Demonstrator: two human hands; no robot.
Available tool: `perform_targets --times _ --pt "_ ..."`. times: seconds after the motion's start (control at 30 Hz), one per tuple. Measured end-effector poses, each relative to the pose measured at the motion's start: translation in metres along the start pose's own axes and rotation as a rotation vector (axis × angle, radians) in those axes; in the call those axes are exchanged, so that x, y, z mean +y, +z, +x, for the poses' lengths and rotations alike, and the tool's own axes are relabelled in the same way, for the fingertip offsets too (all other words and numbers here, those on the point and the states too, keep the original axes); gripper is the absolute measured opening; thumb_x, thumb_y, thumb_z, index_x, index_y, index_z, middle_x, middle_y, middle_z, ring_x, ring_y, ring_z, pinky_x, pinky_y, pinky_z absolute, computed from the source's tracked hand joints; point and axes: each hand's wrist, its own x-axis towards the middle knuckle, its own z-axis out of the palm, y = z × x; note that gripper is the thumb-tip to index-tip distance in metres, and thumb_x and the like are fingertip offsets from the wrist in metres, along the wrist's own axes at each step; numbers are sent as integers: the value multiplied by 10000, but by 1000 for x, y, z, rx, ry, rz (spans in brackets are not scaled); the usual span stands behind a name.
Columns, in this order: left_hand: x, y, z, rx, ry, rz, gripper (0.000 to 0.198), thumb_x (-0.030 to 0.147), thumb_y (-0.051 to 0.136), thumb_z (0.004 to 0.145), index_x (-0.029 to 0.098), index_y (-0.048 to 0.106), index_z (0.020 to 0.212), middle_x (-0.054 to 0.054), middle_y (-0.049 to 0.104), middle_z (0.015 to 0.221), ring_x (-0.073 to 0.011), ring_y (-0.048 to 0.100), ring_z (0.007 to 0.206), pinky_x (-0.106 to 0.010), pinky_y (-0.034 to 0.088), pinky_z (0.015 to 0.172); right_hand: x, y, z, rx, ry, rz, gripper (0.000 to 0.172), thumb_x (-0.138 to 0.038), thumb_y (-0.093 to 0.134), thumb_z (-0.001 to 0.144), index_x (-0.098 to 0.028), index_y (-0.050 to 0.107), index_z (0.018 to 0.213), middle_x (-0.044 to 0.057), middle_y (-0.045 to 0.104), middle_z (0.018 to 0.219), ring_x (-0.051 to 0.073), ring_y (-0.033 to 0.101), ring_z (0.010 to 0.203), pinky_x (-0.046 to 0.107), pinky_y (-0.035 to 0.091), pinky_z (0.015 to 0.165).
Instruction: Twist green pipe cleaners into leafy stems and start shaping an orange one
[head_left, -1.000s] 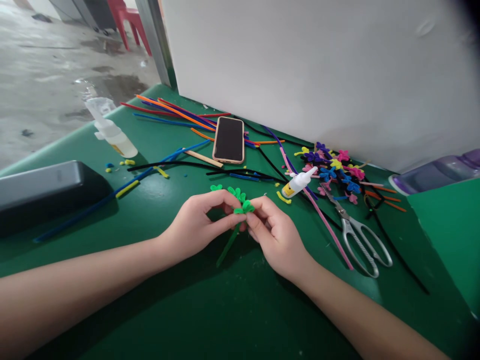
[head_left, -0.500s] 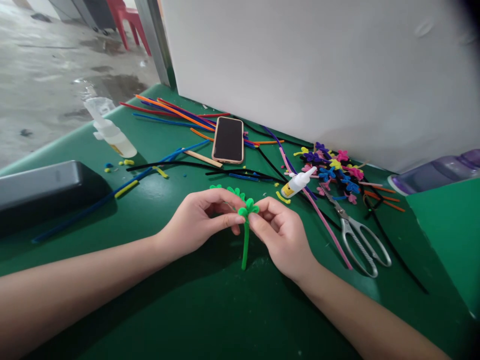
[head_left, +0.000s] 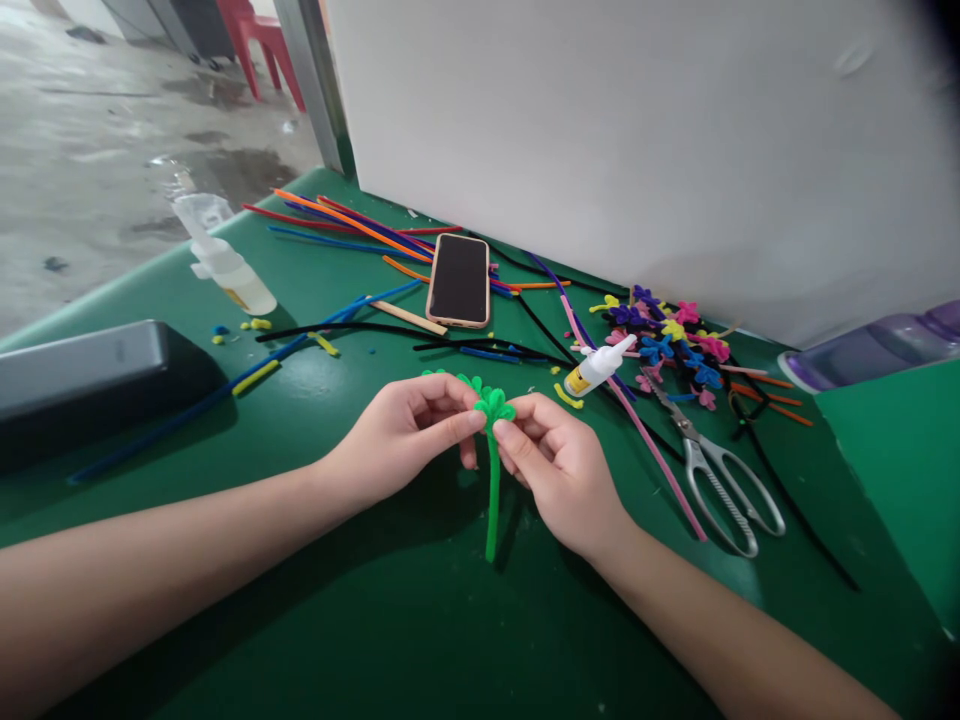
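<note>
Between my two hands is a green pipe cleaner (head_left: 493, 500), its upper end bent into small petal-like loops and its straight tail pointing down toward me. My left hand (head_left: 409, 432) pinches the looped part from the left with thumb and fingers. From the right, my right hand (head_left: 566, 465) pinches it just below the loops. More green loops (head_left: 472, 383) show behind my left fingers; my hand partly hides them. Just beyond my right hand, a small white glue bottle (head_left: 598, 367) lies tilted on loose pipe cleaners.
Scissors (head_left: 724, 480) lie right of my right hand, below a pile of colourful pipe-cleaner flowers (head_left: 667, 335). A phone (head_left: 458, 280) rests among loose pipe cleaners. At left stand a clear bottle (head_left: 232, 275) and a dark grey case (head_left: 97, 385). A purple bottle (head_left: 877, 345) lies far right.
The green looped end has turned slightly in my fingers, and its tail reaches a little lower toward me. Both hands keep their pinch in nearly the same place.
</note>
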Motion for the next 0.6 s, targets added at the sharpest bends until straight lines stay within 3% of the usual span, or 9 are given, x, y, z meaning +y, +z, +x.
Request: perform_targets --times 0.47,0.6 --pt "2 0 1 -43 -44 -5 78 182 608 818 132 549 808 62 565 587 -42 526 482 -165 414 528 3 -3 5 -7 54 129 93 -235 596 830 -172 550 781 -78 418 552 29 304 451 177 235 414" --pt "1 0 1 -30 -41 1 85 182 616 807 136 545 805 60 565 579 -51 523 477 -179 415 528 5 -2 6 17 83 188 96 -250 618 811 -183 572 861 -75 448 572 29 294 440 177 227 406"
